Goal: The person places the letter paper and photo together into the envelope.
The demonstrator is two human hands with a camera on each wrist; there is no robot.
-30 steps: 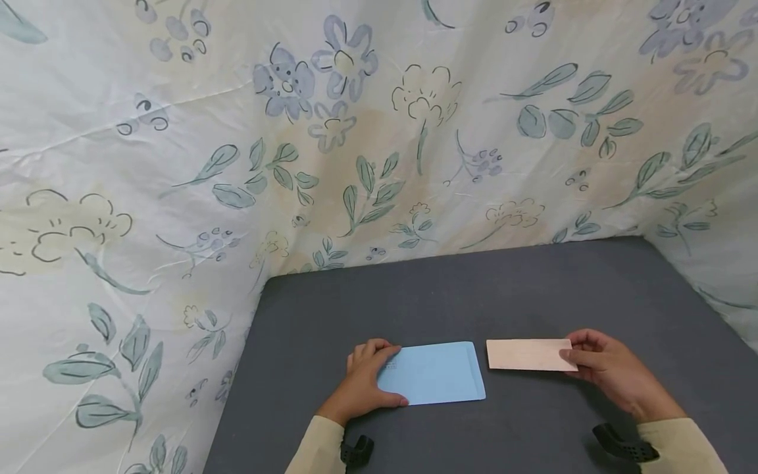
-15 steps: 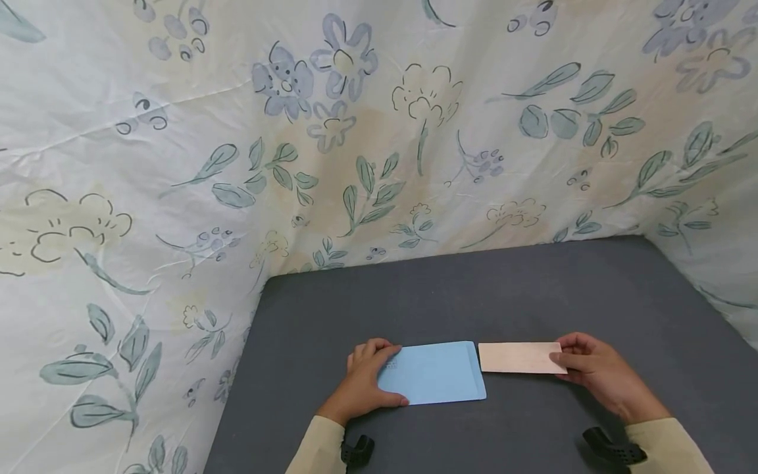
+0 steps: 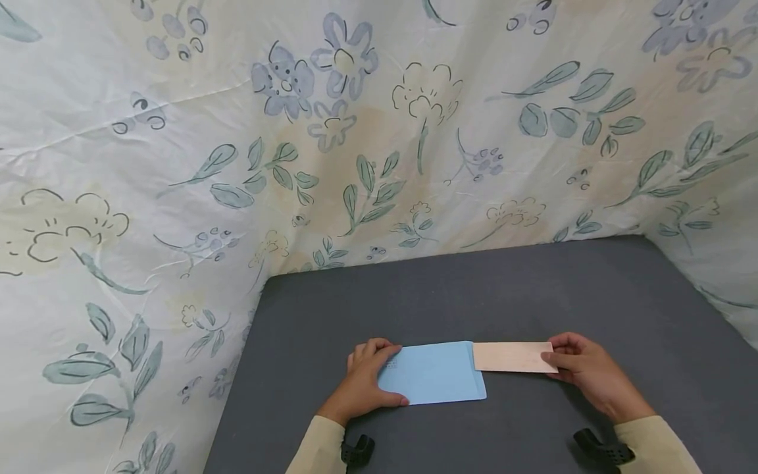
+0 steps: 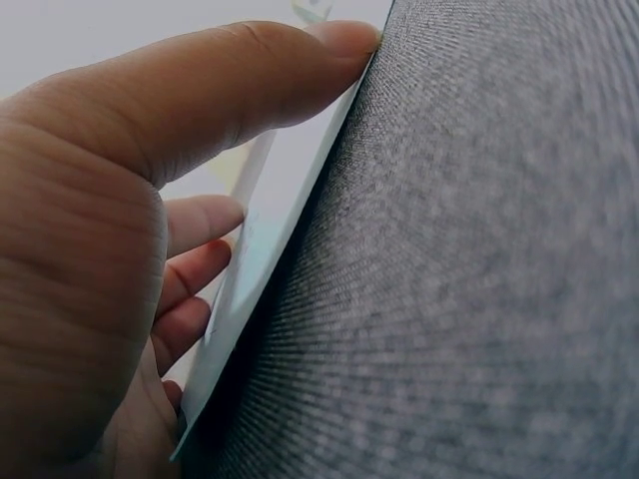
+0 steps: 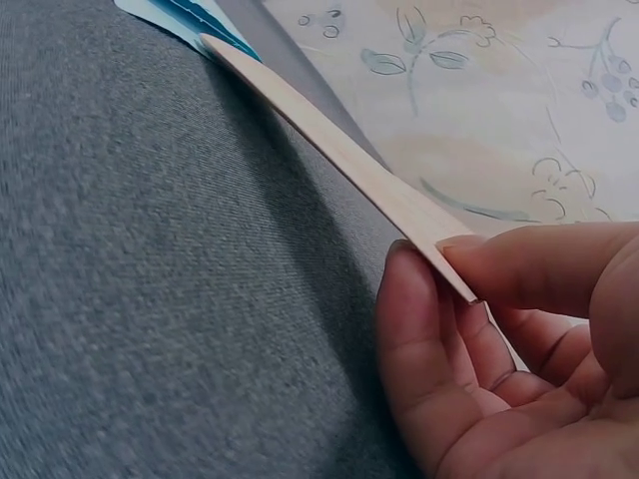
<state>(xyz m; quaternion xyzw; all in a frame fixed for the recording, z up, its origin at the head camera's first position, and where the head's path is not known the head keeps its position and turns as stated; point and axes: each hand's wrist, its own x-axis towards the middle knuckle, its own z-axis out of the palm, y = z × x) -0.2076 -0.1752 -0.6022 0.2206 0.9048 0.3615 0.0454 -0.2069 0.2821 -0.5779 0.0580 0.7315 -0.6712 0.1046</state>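
Note:
A light blue envelope [image 3: 432, 372] lies on the table, its mouth facing right. My left hand [image 3: 368, 378] grips it across the left end, thumb at the near edge and forefinger at the far edge. In the left wrist view the thumb [image 4: 240, 85] rests on that edge, close to the cloth. My right hand [image 3: 583, 368] pinches a pale pink strip of paper [image 3: 512, 357] by its right end. The strip's left end overlaps the envelope's mouth. In the right wrist view the paper [image 5: 329, 150] slopes, bowed slightly, toward the parted blue mouth [image 5: 190, 20].
Dark grey cloth [image 3: 450, 303] covers the table. Floral curtains [image 3: 379, 131] hang behind it and along both sides. Black wrist straps [image 3: 601, 447] sit below both hands, at the cream sleeves.
My right hand has carried the pink paper leftward, from a gap beside the envelope to overlapping its mouth. The left hand and the envelope have stayed in place.

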